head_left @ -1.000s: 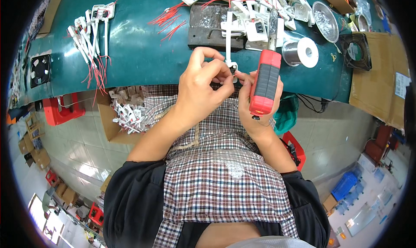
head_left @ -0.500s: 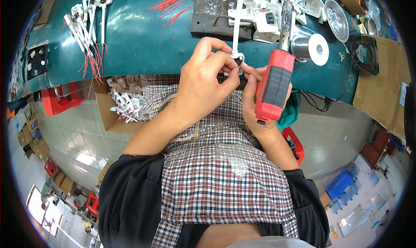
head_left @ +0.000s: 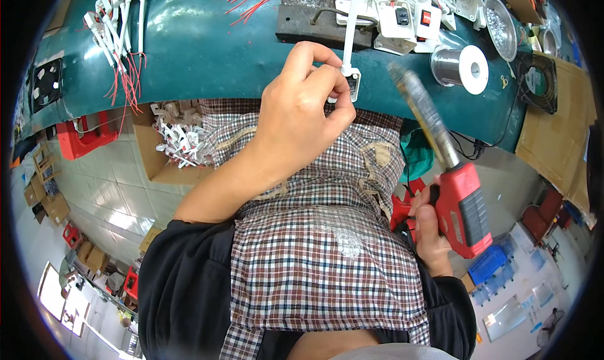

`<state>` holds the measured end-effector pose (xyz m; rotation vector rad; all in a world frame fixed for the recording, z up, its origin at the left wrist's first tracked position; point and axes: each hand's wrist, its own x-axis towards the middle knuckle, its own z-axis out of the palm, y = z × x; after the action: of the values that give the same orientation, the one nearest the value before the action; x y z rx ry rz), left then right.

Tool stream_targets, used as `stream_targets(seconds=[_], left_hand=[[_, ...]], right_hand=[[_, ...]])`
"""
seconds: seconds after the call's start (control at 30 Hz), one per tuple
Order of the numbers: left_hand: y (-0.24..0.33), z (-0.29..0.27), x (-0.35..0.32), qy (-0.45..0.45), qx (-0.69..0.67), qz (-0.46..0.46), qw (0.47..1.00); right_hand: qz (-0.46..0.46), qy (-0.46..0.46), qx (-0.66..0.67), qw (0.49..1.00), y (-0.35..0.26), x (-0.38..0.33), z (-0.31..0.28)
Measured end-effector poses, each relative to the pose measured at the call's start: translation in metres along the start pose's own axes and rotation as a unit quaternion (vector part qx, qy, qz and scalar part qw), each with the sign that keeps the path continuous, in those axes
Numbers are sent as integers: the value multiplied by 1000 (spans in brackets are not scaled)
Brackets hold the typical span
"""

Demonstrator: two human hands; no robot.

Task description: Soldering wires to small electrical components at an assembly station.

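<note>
Teal workbench, its near edge: the left hand pinches a small white switch part on its white lead. The right hand grips a red soldering gun, tip lifted clear — joint likely unfinished, with more leaded parts waiting at the far left corner.

A teal workbench spans the top; below its front edge lies a pale tiled floor with bright glare, a cardboard box and red crates
</note>
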<state>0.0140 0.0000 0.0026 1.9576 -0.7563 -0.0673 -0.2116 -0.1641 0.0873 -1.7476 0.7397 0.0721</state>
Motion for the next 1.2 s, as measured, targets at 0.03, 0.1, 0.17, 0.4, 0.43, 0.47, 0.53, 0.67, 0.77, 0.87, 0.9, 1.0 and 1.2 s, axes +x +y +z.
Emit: stream_targets(seconds=[0.03,0.1,0.17,0.4,0.43,0.47,0.53,0.67,0.77,0.87,0.9,1.0,1.2], left_hand=[[0,0,1,-1,1,2,1000],[0,1,1,-1,0,3,1000],[1,0,1,1,-1,3,1000],[3,-2,0,-19,5,-24,1000],[3,-2,0,-20,6,-24,999],[4,-2,0,-20,6,-25,999],[4,-2,0,-17,2,-21,1000],[3,-2,0,-20,8,-20,1000],[4,-2,1,-22,14,-17,1000],[3,-1,1,-24,19,-20,999],[1,2,1,-5,12,-7,1000],[0,2,0,13,9,7,1000],[3,-2,1,-25,23,-15,999]], right_hand=[[-29,13,-69,997,6,-3,-2],[-73,32,-134,988,16,-5,0],[-64,21,-129,989,21,-4,3],[-60,7,-133,989,33,0,5],[-58,4,-130,990,34,0,4],[-57,3,-130,990,35,1,4],[-80,-6,-139,987,36,2,3],[-93,-11,-140,986,33,4,5],[-94,-9,-144,985,31,5,5],[-84,-15,-157,984,29,5,5],[-101,-16,-158,982,27,7,6],[-115,-12,-163,980,23,6,4],[-85,23,-150,985,22,0,4]])
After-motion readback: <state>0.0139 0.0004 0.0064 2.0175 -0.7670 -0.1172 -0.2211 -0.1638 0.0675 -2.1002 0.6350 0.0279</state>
